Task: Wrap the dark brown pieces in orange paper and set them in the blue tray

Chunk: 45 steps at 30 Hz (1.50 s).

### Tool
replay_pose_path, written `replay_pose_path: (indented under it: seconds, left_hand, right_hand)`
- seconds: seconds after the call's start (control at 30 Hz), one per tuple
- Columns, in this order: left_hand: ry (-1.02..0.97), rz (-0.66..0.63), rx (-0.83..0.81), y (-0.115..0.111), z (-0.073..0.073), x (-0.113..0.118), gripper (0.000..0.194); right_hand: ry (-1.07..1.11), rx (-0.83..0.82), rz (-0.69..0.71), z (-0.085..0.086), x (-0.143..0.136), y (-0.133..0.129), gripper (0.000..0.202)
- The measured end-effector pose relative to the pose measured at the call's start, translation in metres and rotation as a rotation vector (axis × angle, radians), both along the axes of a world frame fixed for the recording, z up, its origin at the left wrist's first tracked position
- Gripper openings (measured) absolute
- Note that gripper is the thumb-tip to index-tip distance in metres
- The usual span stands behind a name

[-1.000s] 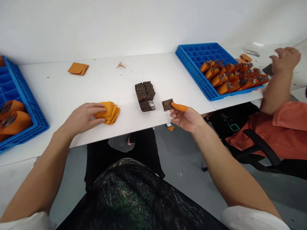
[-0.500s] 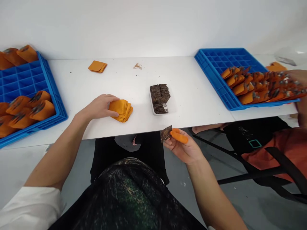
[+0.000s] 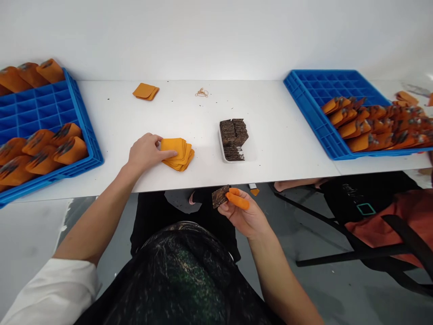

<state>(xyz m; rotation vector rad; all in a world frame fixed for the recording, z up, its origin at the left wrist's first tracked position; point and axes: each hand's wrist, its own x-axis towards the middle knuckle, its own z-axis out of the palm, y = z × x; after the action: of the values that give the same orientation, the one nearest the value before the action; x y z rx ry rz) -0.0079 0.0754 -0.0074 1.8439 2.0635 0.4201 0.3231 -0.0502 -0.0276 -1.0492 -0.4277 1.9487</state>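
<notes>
A: Where is the dark brown square [image 3: 220, 197]?

B: It is in the right hand [image 3: 240, 212], pinched near one edge between the thumb and a finger with an orange cover [image 3: 238, 199]. It is tilted, out past the front edge of the worktop [image 3: 277, 135].

A: And what is the left hand [image 3: 147, 151] doing?

B: Its thumb lies on top of the stack of flat orange pieces [image 3: 177, 155], with its finger tips bent near the left side. The view does not show if it pinches a piece or only rests there.

A: How hard should the right hand squeeze?

B: Softly, it seems. The square looks thin and rough, so a hard pinch might crack it. Being so close to the lap, it could also drop off the worktop if the pinch is too loose.

A: What about the stack?

B: It is fanned out a bit, so the left thumb should press lightly. A hard push could make the pieces slide.

A: Is anything in the way?

B: The white tub [image 3: 222, 149] of more dark squares [image 3: 233, 133] sits to the right of the stack, well apart from it. The hands should not bump it.
</notes>
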Motion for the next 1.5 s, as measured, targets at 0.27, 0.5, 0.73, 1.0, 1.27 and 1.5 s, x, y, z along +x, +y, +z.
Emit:
replay_pose_path:
  seconds: [0.27,0.5,0.73,1.0,1.27,1.5]
  left_hand:
    - [-0.251,0.068,0.161,-0.013,-0.008,0.010,0.032]
    - [-0.869,0.122,0.011,-0.032,0.008,0.002,0.046]
    - [-0.987,0.068,0.147,-0.092,0.014,0.029,0.037]
    - [-0.944,-0.096,0.231,-0.108,0.017,0.034,0.021]
    - [-0.947,-0.081,0.331,-0.117,-0.009,0.024,0.017]
    - [-1.037,-0.051,0.410,-0.115,-0.008,0.025,0.033]
  right_hand:
    - [0.033,-0.053,-0.029,-0.006,0.000,-0.007,0.034]
    - [0.077,0.021,-0.021,0.001,-0.006,-0.003,0.031]
    - [0.232,0.147,0.114,0.025,-0.062,0.018,0.030]
    - [0.300,0.071,0.151,0.015,-0.092,0.032,0.027]
    - [0.342,0.098,0.210,0.014,-0.097,0.029,0.031]
    - [0.168,0.231,0.116,0.027,-0.091,0.030,0.030]
